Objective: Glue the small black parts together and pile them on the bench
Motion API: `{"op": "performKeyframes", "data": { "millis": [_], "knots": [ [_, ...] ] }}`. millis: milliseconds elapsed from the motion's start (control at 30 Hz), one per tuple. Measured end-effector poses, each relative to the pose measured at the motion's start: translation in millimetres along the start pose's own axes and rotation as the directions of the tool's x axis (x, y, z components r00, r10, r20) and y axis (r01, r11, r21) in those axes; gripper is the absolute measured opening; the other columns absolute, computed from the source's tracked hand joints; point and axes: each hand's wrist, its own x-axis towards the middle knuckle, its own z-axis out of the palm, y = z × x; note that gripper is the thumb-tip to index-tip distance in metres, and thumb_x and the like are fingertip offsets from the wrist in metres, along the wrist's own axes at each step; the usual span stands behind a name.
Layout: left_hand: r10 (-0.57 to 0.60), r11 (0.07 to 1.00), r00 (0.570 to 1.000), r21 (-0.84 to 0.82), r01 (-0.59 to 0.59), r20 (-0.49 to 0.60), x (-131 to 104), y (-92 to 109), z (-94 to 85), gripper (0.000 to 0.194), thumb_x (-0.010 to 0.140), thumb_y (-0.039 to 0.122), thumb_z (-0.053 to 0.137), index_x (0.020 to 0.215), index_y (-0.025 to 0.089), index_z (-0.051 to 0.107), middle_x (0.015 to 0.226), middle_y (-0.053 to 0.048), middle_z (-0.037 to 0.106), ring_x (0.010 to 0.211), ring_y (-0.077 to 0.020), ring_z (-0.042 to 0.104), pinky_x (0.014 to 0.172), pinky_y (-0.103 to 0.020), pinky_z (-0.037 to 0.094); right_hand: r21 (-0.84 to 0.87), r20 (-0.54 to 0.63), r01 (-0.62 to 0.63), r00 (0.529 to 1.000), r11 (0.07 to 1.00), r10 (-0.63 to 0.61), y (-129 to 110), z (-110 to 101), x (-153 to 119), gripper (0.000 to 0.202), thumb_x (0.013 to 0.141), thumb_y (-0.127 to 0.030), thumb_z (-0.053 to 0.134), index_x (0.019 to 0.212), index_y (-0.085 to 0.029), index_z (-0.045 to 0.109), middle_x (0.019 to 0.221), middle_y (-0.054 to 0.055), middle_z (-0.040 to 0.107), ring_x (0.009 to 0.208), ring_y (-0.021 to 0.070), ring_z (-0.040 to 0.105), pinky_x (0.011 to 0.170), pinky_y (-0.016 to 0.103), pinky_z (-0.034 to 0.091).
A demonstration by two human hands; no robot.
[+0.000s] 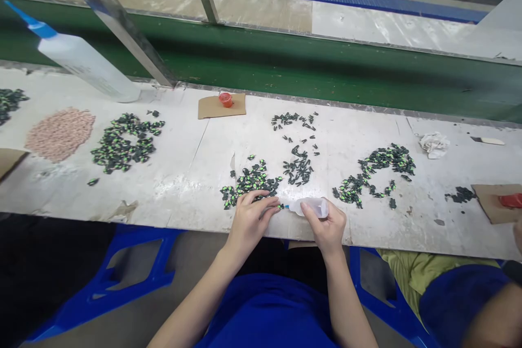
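Note:
With its fingers pinched, my left hand [252, 216] holds a small black-and-green part [281, 206] just above the table's front side. My right hand [329, 228] grips a translucent glue bottle [316, 207] lying nearly level, its blue nozzle tip [287, 206] pointing left and meeting or almost meeting the part. A pile of black-and-green parts [248, 178] spreads behind my left hand. Beyond the bottle lies a heap of small dark pieces [298, 169], with more dark pieces [285, 118] farther back. Another group of black-and-green parts [387, 160] sits to the right.
A large white bottle [87, 65] with a blue nozzle stands at the left, near pink pieces [61, 133] and another pile of parts [122, 147]. A red cup [225, 99] rests on cardboard [207, 109]. Crumpled paper [434, 144] lies right; a person sits at the right edge.

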Motion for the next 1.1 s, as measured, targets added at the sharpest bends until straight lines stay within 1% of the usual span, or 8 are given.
{"op": "performKeyframes", "data": {
  "millis": [200,400,500,633,767,933,1033,1100],
  "knots": [
    [-0.014,1.000,1.000,0.002,0.014,0.021,0.8,-0.6,-1.0,0.011,0.084,0.020,0.065,0.091,0.024,0.072,0.084,-0.003,0.076,0.092,-0.0228,0.068,0.084,-0.039,0.048,-0.002,-0.014,-0.042,0.999,0.999,0.042,0.5,0.5,-1.4,0.030,0.082,-0.037,0.065,0.059,-0.018,0.061,0.052,-0.001,0.054,0.049,0.0124,0.050,0.048,0.025,0.041],
    [-0.002,1.000,1.000,0.005,0.002,0.015,1.2,0.3,-1.4,0.010,0.085,0.020,0.064,0.090,0.024,0.072,0.083,-0.002,0.076,0.092,-0.0233,0.068,0.084,-0.041,0.047,0.009,-0.022,-0.074,0.997,0.997,0.074,0.5,-0.5,-2.0,0.030,0.081,-0.038,0.065,0.059,-0.019,0.061,0.052,-0.001,0.054,0.049,0.0129,0.050,0.048,0.026,0.041],
    [0.004,1.000,1.000,0.006,-0.004,0.012,1.7,1.0,-1.3,0.010,0.085,0.020,0.064,0.090,0.024,0.071,0.081,-0.002,0.076,0.092,-0.0236,0.068,0.083,-0.041,0.047,0.011,-0.008,-0.067,0.998,0.998,0.067,2.4,-0.3,-2.7,0.030,0.081,-0.039,0.066,0.060,-0.019,0.062,0.053,-0.001,0.055,0.049,0.0129,0.050,0.049,0.026,0.042],
    [0.000,1.000,1.000,0.015,0.000,0.012,2.5,2.5,-2.2,0.010,0.085,0.020,0.064,0.090,0.024,0.072,0.082,-0.002,0.076,0.091,-0.0234,0.069,0.083,-0.040,0.047,0.031,0.009,-0.048,0.999,0.998,0.048,3.5,0.0,-2.3,0.028,0.081,-0.035,0.067,0.059,-0.018,0.062,0.054,-0.001,0.057,0.050,0.0129,0.051,0.050,0.026,0.042],
    [0.005,0.999,1.000,0.037,-0.005,0.004,3.6,6.1,-4.3,0.009,0.083,0.017,0.066,0.088,0.023,0.071,0.082,-0.001,0.076,0.090,-0.0235,0.068,0.082,-0.040,0.044,0.054,0.018,-0.053,0.998,0.997,0.052,1.6,-0.7,-0.2,0.024,0.081,-0.033,0.067,0.063,-0.018,0.064,0.054,-0.001,0.058,0.049,0.0129,0.052,0.049,0.025,0.042],
    [-0.019,0.998,1.000,0.059,0.020,-0.009,4.4,10.0,-5.1,0.010,0.081,0.014,0.068,0.082,0.024,0.070,0.080,0.000,0.077,0.091,-0.0243,0.068,0.086,-0.043,0.039,0.055,0.029,-0.089,0.996,0.995,0.087,-0.7,-0.9,-0.1,0.025,0.082,-0.035,0.065,0.064,-0.018,0.066,0.055,-0.001,0.060,0.051,0.0135,0.054,0.050,0.026,0.042],
    [-0.037,0.997,0.999,0.074,0.037,-0.004,3.8,10.1,-4.0,0.011,0.081,0.015,0.068,0.083,0.025,0.071,0.080,0.000,0.077,0.092,-0.0245,0.067,0.088,-0.044,0.038,0.077,0.003,-0.113,0.994,0.991,0.113,0.6,-0.3,-1.5,0.026,0.079,-0.036,0.067,0.062,-0.017,0.065,0.053,-0.001,0.058,0.049,0.0132,0.053,0.049,0.025,0.042],
    [-0.043,0.997,0.999,0.071,0.043,0.010,3.0,9.1,-3.4,0.011,0.081,0.016,0.068,0.084,0.025,0.071,0.081,-0.001,0.077,0.093,-0.0252,0.066,0.088,-0.045,0.038,0.143,-0.053,-0.149,0.986,0.978,0.158,3.2,-0.7,-2.3,0.023,0.077,-0.037,0.069,0.065,-0.017,0.066,0.056,0.000,0.061,0.051,0.0143,0.056,0.050,0.026,0.045]
  ]
}}
